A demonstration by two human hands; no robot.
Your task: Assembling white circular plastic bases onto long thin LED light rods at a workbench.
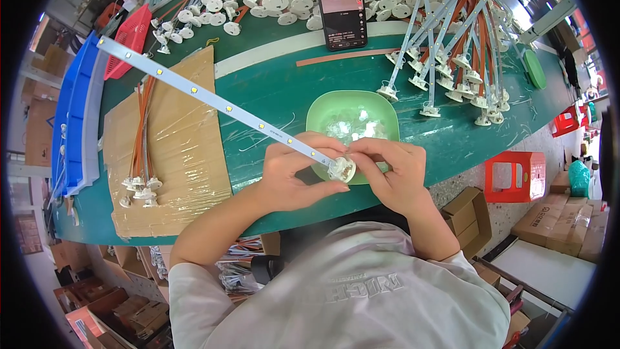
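My left hand (288, 178) is closed around the lower end of a long white LED strip (228, 110), dotted with yellow-white LEDs. The strip slants up to the far left. At its near end sits a round white base (342, 169), between my two hands. My right hand (399, 167) has thumb and forefinger pinched together beside the base, meeting the left fingertips; what they pinch is too small to make out. Just beyond my fingers stands a light green bowl (314, 116) with clear pieces in it, partly hidden by my hands.
A phone (341, 6) stands propped at the back, before piled white round bases (274, 2). More strips with bases (445, 71) lean at the right. Cardboard (187, 148) with a strip bundle (143, 136) lies left, beside a blue bin (77, 116). A red stool (515, 176) stands right.
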